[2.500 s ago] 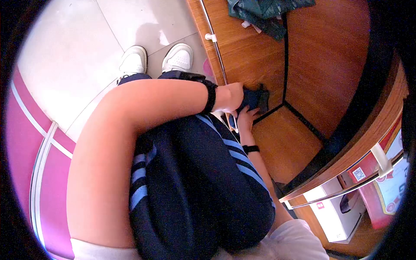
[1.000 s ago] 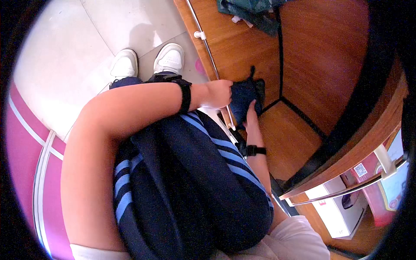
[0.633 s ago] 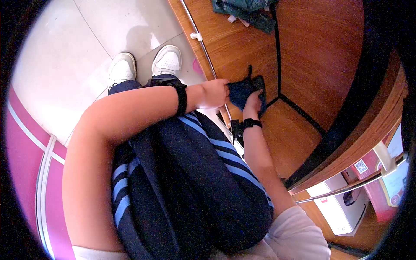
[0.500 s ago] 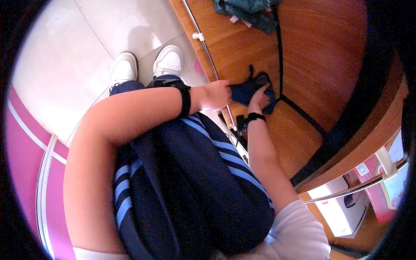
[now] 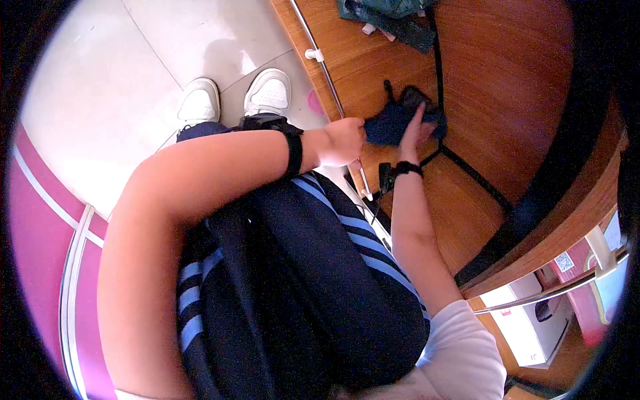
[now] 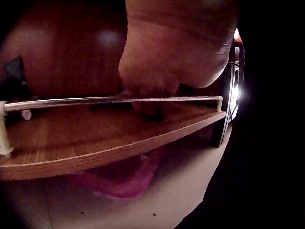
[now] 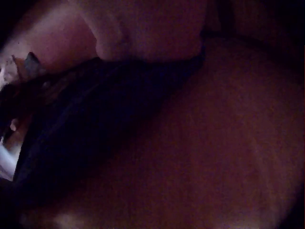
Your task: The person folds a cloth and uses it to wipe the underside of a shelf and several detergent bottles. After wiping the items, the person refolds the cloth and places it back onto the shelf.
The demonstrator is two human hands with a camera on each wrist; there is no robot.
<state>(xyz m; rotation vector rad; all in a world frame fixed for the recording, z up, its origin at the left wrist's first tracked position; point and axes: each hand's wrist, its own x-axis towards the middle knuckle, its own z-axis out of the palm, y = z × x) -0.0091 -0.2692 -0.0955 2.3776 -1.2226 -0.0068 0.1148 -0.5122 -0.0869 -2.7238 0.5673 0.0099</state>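
Observation:
A dark blue cloth [image 5: 387, 127] stretches between my two hands over the wooden shelf, with a short black strap-like end sticking up and a blacker patch at its far side. My left hand [image 5: 343, 142] grips its near edge beside the metal rail. In the left wrist view, the left hand [image 6: 167, 52] reaches across the rail, and its fingertips are mostly hidden. My right hand [image 5: 415, 135] holds the far part, thumb lying over the fabric. The dim right wrist view shows the right hand [image 7: 152, 33] at the upper edge of the blue cloth [image 7: 90, 114].
A metal rail [image 5: 328, 80] runs along the edge of the wooden shelf [image 5: 357, 60]. Dark green clothing [image 5: 393, 17] lies farther along it. The back panel [image 5: 507, 80] stands close beyond the cloth. A white box [image 5: 527, 327] sits in another compartment at lower right.
My hands were close together on the bunched cloth. The right hand has shifted along it and moved deeper into the shelf, drawing the cloth out, while the left stays by the rail.

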